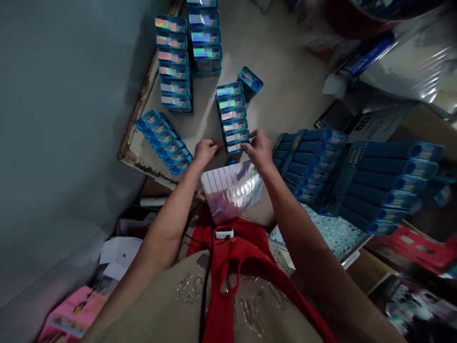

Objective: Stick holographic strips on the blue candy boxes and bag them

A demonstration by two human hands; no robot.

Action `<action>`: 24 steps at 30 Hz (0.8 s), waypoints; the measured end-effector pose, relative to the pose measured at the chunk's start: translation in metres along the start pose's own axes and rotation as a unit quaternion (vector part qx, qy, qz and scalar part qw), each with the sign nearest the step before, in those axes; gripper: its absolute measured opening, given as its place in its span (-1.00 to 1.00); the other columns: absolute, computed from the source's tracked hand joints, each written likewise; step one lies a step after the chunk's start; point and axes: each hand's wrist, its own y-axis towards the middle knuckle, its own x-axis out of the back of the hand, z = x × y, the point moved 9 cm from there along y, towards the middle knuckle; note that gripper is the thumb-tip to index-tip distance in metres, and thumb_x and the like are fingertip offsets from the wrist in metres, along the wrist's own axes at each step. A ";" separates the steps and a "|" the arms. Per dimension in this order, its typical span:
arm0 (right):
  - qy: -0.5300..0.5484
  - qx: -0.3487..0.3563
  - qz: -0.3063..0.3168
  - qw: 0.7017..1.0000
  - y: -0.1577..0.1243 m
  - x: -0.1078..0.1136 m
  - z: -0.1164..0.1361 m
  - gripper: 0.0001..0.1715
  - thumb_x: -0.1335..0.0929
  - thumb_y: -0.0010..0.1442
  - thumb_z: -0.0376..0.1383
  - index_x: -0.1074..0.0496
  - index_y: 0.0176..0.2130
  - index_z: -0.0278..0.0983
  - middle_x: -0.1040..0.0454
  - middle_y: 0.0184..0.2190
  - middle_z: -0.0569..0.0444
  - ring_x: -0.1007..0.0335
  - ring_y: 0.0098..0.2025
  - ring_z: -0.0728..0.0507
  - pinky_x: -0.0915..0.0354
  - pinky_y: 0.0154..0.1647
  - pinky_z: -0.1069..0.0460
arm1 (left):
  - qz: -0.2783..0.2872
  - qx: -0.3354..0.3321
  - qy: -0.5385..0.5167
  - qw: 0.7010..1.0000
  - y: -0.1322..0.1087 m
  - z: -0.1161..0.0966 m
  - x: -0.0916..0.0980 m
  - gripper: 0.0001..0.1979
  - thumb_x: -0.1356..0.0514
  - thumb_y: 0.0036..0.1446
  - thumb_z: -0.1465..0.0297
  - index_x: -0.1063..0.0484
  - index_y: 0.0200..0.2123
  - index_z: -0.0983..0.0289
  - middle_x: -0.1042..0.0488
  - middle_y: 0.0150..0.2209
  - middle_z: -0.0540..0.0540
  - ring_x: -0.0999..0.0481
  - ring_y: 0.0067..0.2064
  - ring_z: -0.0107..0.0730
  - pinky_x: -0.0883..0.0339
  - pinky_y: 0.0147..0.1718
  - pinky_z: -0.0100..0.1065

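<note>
Both my hands reach over a worn white tabletop (285, 90) covered with rows of small blue boxes bearing shiny holographic labels. My left hand (205, 151) is curled, fingers together, at the near end of the middle row of boxes (232, 116); what it pinches is hidden. My right hand (259, 146) grips the nearest box of that row (236, 147) with closed fingers. Just below my hands lies a shiny sheet of holographic stickers (232, 188), partly peeled into white strips.
More blue box rows: a slanted one at the left edge (163, 142), two tall columns at the back (173, 62), (204, 35), one loose box (250, 82). Stacked long blue packs (357, 174) fill the right. Wall at left; paper and pink items on the floor (74, 312).
</note>
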 end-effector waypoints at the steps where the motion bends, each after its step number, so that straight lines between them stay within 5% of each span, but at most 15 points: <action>1: 0.000 0.008 0.007 1.000 -0.002 0.002 0.000 -0.75 -0.46 0.21 -0.26 -0.37 -0.14 -0.18 -0.37 -0.46 0.20 -0.35 -0.35 -0.14 -0.23 -0.22 -0.04 | -0.032 -0.011 0.032 0.999 -0.007 -0.005 0.011 -0.73 -0.31 0.18 0.26 -0.57 -0.50 0.29 -0.52 -0.52 0.06 -0.43 -0.41 -0.34 -0.17 -0.37 -0.34; 5: -0.044 0.075 -0.022 0.996 -0.027 0.025 0.001 -0.84 -0.37 0.36 -0.17 -0.46 -0.20 -0.21 -0.50 -0.34 0.05 -0.40 -0.25 -0.18 -0.26 -0.15 -0.07 | -0.034 -0.059 0.112 0.991 -0.052 -0.034 0.029 -0.66 -0.29 0.27 0.11 -0.64 -0.38 0.24 -0.61 -0.41 0.10 -0.50 -0.33 -0.28 -0.21 -0.32 -0.30; 10: -0.112 0.136 -0.074 0.981 -0.078 0.038 0.002 -0.74 -0.28 0.42 -0.25 -0.55 -0.17 -0.24 -0.55 -0.16 -0.09 -0.38 -0.07 -0.24 -0.30 0.02 -0.11 | 0.037 -0.102 0.176 0.978 -0.096 -0.056 0.003 -0.78 -0.49 0.05 0.21 -0.66 -0.29 0.20 -0.67 -0.22 0.11 -0.56 -0.18 -0.21 -0.29 -0.22 -0.29; 16: -0.116 0.195 -0.037 0.973 -0.112 0.010 0.023 -0.60 -0.24 0.48 -0.29 -0.56 0.14 -0.23 -0.56 0.13 -0.15 -0.36 0.13 -0.29 -0.24 0.25 -0.18 | 0.020 -0.075 0.138 0.987 -0.105 -0.044 -0.006 -0.93 -0.40 0.12 0.35 -0.67 -0.29 0.17 -0.64 -0.36 0.07 -0.54 -0.30 -0.25 -0.29 -0.28 -0.28; 24: -0.163 0.241 0.028 0.956 -0.133 -0.028 0.032 -0.54 -0.24 0.49 -0.26 -0.51 0.25 -0.14 -0.50 0.29 -0.08 -0.36 0.24 -0.34 -0.23 0.22 -0.20 | 0.037 -0.035 0.053 0.997 -0.103 -0.025 -0.006 -0.91 -0.34 0.03 0.43 -0.67 -0.35 0.22 -0.64 -0.37 0.08 -0.53 -0.32 -0.29 -0.33 -0.26 -0.32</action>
